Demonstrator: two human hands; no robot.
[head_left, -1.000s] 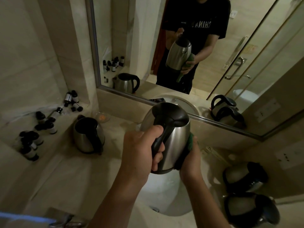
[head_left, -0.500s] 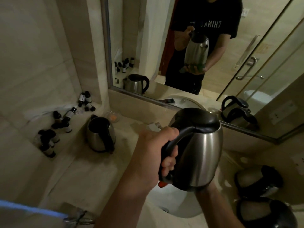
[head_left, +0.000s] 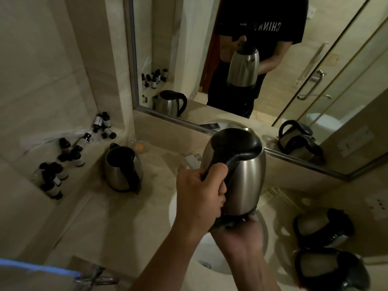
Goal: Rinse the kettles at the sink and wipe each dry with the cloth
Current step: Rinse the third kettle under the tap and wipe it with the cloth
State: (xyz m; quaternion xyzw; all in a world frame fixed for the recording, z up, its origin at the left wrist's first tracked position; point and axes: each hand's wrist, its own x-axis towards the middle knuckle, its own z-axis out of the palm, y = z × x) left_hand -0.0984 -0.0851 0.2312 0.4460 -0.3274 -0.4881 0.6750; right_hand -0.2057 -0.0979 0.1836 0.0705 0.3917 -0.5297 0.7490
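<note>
At frame centre, above the sink point(head_left: 178, 208), a steel kettle point(head_left: 243, 177) is held upright. Its black handle is gripped by the curled fingers of the left hand point(head_left: 199, 198). A green cloth point(head_left: 225, 224) is pressed beneath its base by the right hand point(head_left: 241, 229); those fingers are hidden.

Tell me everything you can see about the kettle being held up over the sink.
The held kettle has a brushed, steel-looking body, with a black lid, handle and base rim. It is upright, tilted slightly, above the white sink. The left hand grips its black handle; the right hand presses a dark green cloth under its base.
</note>
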